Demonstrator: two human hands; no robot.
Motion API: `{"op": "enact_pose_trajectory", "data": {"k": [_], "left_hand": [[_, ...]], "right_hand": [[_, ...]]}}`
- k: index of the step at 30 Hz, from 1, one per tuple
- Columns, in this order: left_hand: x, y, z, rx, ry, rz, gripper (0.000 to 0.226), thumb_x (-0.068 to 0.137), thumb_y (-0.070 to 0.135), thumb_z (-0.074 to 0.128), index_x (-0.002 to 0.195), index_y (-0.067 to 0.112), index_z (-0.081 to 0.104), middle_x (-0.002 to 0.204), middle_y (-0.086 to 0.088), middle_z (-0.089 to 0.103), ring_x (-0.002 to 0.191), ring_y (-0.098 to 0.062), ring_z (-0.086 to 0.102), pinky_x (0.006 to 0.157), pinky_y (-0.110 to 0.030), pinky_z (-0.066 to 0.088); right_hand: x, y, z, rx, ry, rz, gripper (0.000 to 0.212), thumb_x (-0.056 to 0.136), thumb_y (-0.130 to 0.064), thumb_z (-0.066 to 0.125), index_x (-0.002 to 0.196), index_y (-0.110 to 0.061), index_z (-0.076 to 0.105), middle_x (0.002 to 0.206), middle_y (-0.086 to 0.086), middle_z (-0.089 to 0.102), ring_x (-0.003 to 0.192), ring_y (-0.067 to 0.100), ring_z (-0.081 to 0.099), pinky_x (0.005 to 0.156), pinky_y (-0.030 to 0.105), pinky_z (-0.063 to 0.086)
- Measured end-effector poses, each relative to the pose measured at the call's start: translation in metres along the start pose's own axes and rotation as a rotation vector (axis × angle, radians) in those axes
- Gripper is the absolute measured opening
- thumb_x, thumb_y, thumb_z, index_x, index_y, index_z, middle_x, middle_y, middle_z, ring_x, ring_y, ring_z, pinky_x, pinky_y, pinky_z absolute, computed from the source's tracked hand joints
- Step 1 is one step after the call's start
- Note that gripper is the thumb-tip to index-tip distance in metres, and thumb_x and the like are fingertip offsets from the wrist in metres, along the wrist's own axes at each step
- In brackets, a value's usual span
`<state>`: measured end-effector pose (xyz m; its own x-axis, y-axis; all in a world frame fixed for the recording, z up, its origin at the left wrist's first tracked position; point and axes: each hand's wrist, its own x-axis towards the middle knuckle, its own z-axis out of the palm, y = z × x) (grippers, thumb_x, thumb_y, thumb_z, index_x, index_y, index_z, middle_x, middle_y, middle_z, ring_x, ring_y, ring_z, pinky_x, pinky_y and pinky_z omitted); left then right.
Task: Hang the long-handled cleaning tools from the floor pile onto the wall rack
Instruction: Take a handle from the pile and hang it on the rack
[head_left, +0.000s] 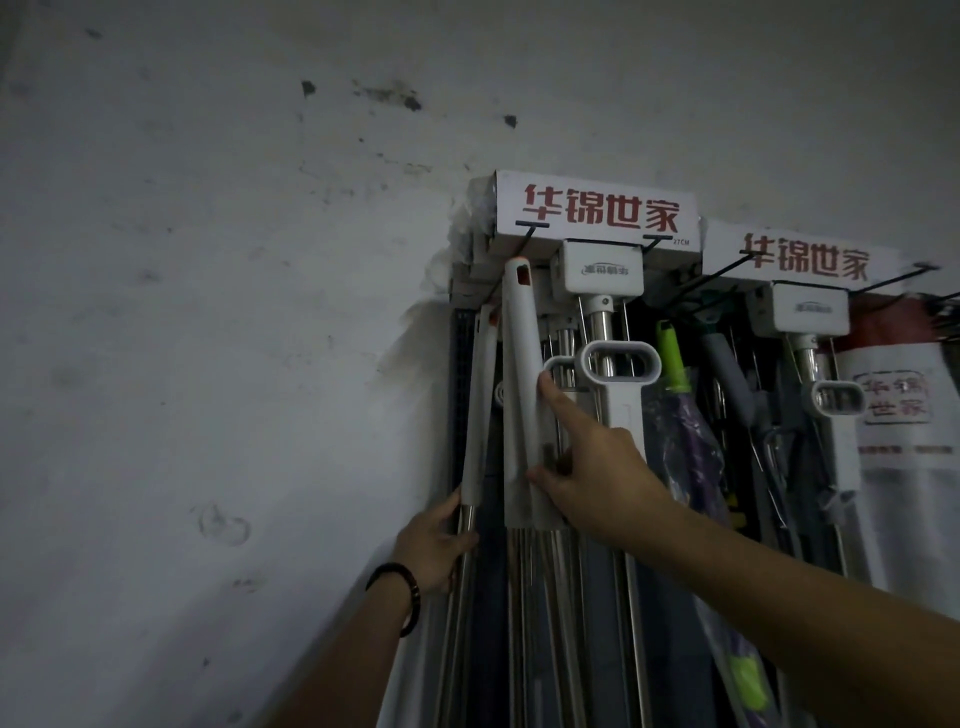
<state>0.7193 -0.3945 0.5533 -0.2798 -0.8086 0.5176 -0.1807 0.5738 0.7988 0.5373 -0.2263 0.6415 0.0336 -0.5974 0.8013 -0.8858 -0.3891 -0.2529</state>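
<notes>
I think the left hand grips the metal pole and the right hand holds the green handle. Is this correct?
No. In the head view the right hand holds the white handle instead; the left hand does grip the metal pole.

lower ends of metal shafts (524, 623) past the bottom edge; far-right hooks (919, 270) blurry

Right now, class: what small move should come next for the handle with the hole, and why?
Probably lift the white handle slightly so its hole slips over the black hook: the right hand holds it with the hole just below that hook.
</notes>
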Motion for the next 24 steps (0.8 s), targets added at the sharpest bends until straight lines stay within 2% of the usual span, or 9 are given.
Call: {"op": "enact_pose_trajectory", "data": {"k": [3, 5, 7, 9, 11, 15, 17, 21, 24], "left_hand": [[0.002, -0.003, 0.0, 0.008, 0.006, -0.059, 0.069, 0.094, 0.034, 0.076, 0.151, 0.046, 0.039, 0.136, -0.005, 0.068, 0.121, -0.034, 0.063, 0.103, -0.047, 0.051], [-0.004, 0.001, 0.004, 0.14, 0.059, -0.058, 0.063, 0.094, 0.04, 0.073, 0.151, 0.038, 0.046, 0.141, 0.0, 0.063, 0.122, -0.026, 0.066, 0.106, -0.034, 0.052], [-0.015, 0.008, 0.011, 0.245, 0.271, 0.057, 0.046, 0.098, 0.038, 0.067, 0.142, 0.025, 0.061, 0.134, 0.004, 0.068, 0.114, -0.012, 0.066, 0.102, -0.019, 0.047], [-0.031, 0.022, 0.018, 0.136, 0.453, 0.188, 0.021, 0.099, 0.03, 0.067, 0.119, 0.026, 0.073, 0.111, 0.008, 0.077, 0.096, -0.003, 0.069, 0.095, -0.023, 0.054], [-0.047, 0.036, 0.022, -0.01, 0.359, 0.25, 0.015, 0.099, 0.032, 0.067, 0.113, 0.032, 0.073, 0.099, 0.013, 0.077, 0.091, 0.0, 0.071, 0.088, -0.028, 0.06], [-0.074, 0.053, 0.029, -0.107, -0.052, 0.151, 0.049, 0.095, 0.028, 0.074, 0.126, 0.057, 0.049, 0.105, 0.01, 0.074, 0.094, -0.001, 0.073, 0.087, -0.032, 0.063], [-0.079, 0.052, 0.034, -0.084, -0.074, 0.131, 0.063, 0.091, 0.029, 0.079, 0.12, 0.069, 0.039, 0.105, 0.012, 0.073, 0.092, -0.004, 0.074, 0.083, -0.033, 0.065], [-0.08, 0.046, 0.04, -0.195, -0.029, 0.061, 0.063, 0.092, 0.028, 0.078, 0.118, 0.07, 0.039, 0.088, 0.013, 0.078, 0.083, -0.006, 0.074, 0.083, -0.045, 0.065], [-0.076, 0.045, 0.043, -0.196, -0.02, 0.065, 0.07, 0.094, 0.028, 0.076, 0.142, 0.057, 0.034, 0.082, 0.012, 0.08, 0.069, -0.008, 0.071, 0.076, -0.043, 0.066]], "right_hand": [[0.001, 0.001, 0.0, 0.01, -0.002, 0.002, 0.105, 0.094, -0.029, 0.074, 0.159, -0.058, -0.003, 0.097, 0.008, 0.072, 0.077, 0.017, 0.07, 0.079, 0.037, 0.065], [0.001, -0.001, -0.001, 0.01, -0.003, 0.01, 0.105, 0.094, -0.028, 0.074, 0.16, -0.058, -0.003, 0.106, 0.011, 0.072, 0.086, 0.021, 0.07, 0.084, 0.041, 0.064], [0.0, -0.003, -0.003, 0.013, -0.006, 0.018, 0.104, 0.095, -0.028, 0.074, 0.161, -0.056, -0.001, 0.106, 0.01, 0.071, 0.083, 0.018, 0.069, 0.083, 0.037, 0.064], [0.0, -0.003, -0.004, 0.009, -0.008, 0.019, 0.103, 0.095, -0.028, 0.074, 0.161, -0.055, 0.0, 0.103, 0.009, 0.071, 0.077, 0.015, 0.068, 0.08, 0.033, 0.063], [0.0, -0.003, -0.006, -0.003, -0.002, 0.012, 0.103, 0.094, -0.028, 0.074, 0.162, -0.053, 0.001, 0.097, 0.008, 0.07, 0.073, 0.014, 0.067, 0.078, 0.033, 0.062], [-0.001, -0.004, -0.007, 0.004, -0.009, 0.015, 0.104, 0.093, -0.027, 0.075, 0.162, -0.053, 0.002, 0.087, 0.002, 0.065, 0.068, 0.015, 0.065, 0.072, 0.032, 0.063], [-0.002, -0.005, -0.008, 0.002, -0.014, 0.02, 0.106, 0.092, -0.027, 0.076, 0.162, -0.054, 0.001, 0.086, 0.002, 0.065, 0.067, 0.016, 0.066, 0.072, 0.036, 0.065], [-0.004, -0.006, -0.007, -0.025, -0.016, 0.016, 0.11, 0.09, -0.027, 0.078, 0.162, -0.054, -0.002, 0.084, -0.002, 0.066, 0.065, 0.011, 0.066, 0.067, 0.028, 0.062], [-0.006, -0.008, -0.001, -0.053, -0.007, 0.027, 0.111, 0.091, -0.023, 0.075, 0.16, -0.056, -0.006, 0.087, 0.003, 0.067, 0.069, 0.016, 0.066, 0.069, 0.035, 0.063]]}}
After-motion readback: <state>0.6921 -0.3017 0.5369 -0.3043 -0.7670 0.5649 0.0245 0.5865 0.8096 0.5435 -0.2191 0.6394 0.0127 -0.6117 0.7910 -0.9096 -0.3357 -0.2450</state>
